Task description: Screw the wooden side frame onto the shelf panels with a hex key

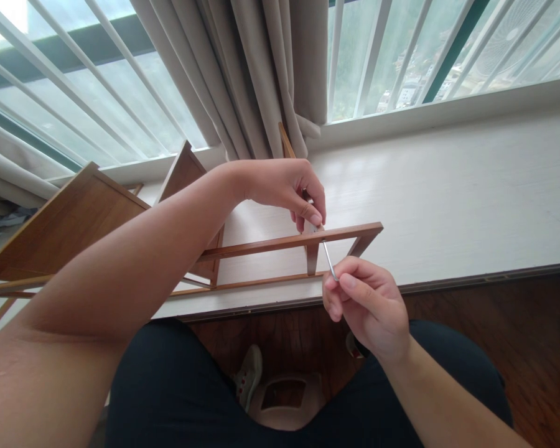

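Observation:
A wooden shelf frame lies on its side on a white window ledge, its top rail running left to right. My left hand reaches over the rail and pinches a small part against it, fingers closed. My right hand sits just below the rail's right end. It grips a thin metal key, whose tip meets the rail under my left fingers.
Beige curtains hang behind the frame, with barred windows on both sides. Wooden shelf panels slant at the left. Below the ledge are dark wood floor, my dark trousers, a slippered foot and a tan stool.

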`<move>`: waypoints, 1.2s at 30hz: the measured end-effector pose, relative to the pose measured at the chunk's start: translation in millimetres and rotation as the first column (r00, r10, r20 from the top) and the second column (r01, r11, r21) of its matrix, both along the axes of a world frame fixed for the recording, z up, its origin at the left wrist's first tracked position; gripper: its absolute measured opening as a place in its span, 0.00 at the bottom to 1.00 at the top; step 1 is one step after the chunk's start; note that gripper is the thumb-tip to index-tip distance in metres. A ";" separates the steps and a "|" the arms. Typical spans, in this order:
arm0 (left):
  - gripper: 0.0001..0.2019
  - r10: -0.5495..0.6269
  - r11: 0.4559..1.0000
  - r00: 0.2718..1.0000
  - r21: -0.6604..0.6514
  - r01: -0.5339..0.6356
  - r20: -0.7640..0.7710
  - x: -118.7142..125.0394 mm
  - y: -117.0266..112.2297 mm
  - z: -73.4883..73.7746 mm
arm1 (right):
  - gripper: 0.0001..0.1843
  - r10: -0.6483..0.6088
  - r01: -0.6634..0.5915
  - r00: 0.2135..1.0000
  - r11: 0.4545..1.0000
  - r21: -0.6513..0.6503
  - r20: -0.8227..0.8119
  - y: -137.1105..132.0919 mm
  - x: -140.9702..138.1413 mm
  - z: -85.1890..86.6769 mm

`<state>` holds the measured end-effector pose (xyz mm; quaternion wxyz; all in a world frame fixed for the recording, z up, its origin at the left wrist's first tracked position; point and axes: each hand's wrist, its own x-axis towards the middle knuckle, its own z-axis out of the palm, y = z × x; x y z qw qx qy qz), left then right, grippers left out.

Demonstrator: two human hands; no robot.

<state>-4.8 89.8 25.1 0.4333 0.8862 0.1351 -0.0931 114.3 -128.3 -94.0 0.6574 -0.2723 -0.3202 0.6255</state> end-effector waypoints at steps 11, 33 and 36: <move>0.08 0.008 1.000 1.000 -0.007 -0.008 0.005 -0.5 0.4 -0.2 | 0.11 0.172 -0.179 0.981 0.981 -0.069 -0.095 0.8 0.3 -1.9; 0.15 -0.026 0.998 1.000 -0.062 0.025 -0.008 -2.3 4.2 -2.8 | 0.15 0.147 -0.149 0.985 0.988 0.027 0.086 -7.5 -0.4 -13.9; 0.18 -0.018 0.998 1.000 -0.058 0.017 -0.019 -3.1 5.0 -3.4 | 0.15 0.103 -0.107 0.989 0.994 0.033 0.106 -5.3 -0.4 -14.8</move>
